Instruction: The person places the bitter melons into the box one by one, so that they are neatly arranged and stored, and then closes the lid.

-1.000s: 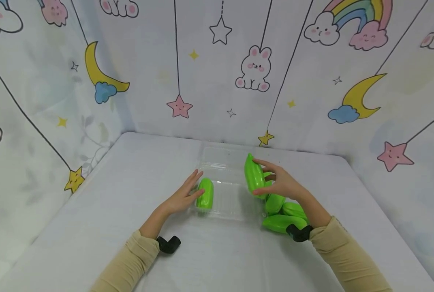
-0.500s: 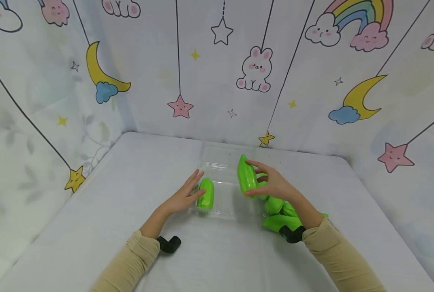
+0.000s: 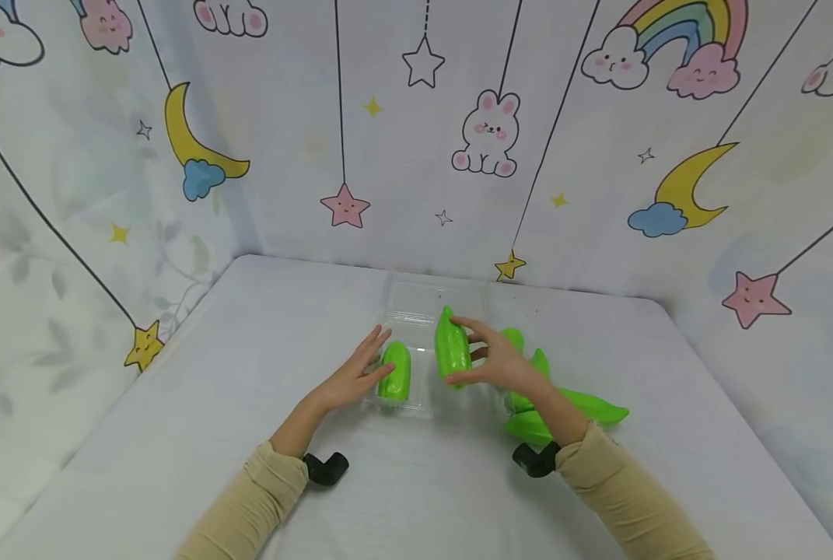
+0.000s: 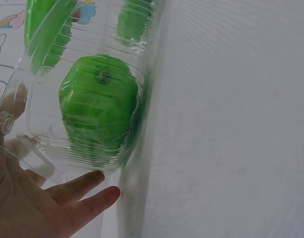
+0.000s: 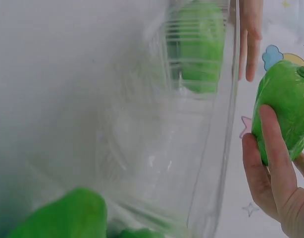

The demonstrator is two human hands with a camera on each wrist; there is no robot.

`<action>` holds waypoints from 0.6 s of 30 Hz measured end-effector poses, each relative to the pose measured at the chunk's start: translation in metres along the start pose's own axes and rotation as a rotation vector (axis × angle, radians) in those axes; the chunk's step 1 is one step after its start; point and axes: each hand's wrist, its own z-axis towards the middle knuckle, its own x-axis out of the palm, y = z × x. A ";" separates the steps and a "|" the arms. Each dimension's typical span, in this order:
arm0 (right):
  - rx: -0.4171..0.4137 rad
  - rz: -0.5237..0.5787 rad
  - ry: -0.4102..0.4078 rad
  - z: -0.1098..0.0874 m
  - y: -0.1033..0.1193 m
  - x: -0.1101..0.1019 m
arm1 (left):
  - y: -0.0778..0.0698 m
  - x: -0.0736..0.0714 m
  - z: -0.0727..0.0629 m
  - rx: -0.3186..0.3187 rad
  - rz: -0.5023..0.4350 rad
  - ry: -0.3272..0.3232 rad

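My right hand point(image 3: 498, 362) holds a glossy green ribbed fruit point(image 3: 451, 350), thumb and fingers round its side. That fruit is tilted slightly, tapered tip upward, above a clear plastic clamshell box point(image 3: 420, 381). Inside the box, at its left end, lies a similar green fruit point(image 3: 398, 373); its stem end point(image 4: 103, 76) shows through the wall in the left wrist view. My left hand point(image 3: 349, 379) is at the box's left side with fingers extended, its thumb near the fruit inside. In the right wrist view the held fruit point(image 5: 284, 106) sits against the fingers.
Several more green fruits point(image 3: 594, 406) lie loosely at the box's right side, partly behind the right arm. The transparent lid point(image 3: 430, 295) lies folded back toward the wall. A white cloth point(image 3: 304, 303) covers the table, and a printed curtain point(image 3: 402, 155) hangs behind.
The right hand has carried its green fruit leftward, from the pile's side to over the middle of the box. More of the pile now shows. The left hand has stayed put.
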 end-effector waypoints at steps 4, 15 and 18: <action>-0.009 0.016 0.007 0.003 0.001 0.008 | -0.002 0.000 0.000 -0.012 -0.011 0.005; 0.020 0.009 -0.032 0.011 -0.005 0.027 | -0.005 0.000 0.000 -0.016 0.002 -0.003; 0.027 0.013 -0.033 0.014 -0.007 0.032 | -0.021 -0.004 -0.006 -0.019 -0.007 0.006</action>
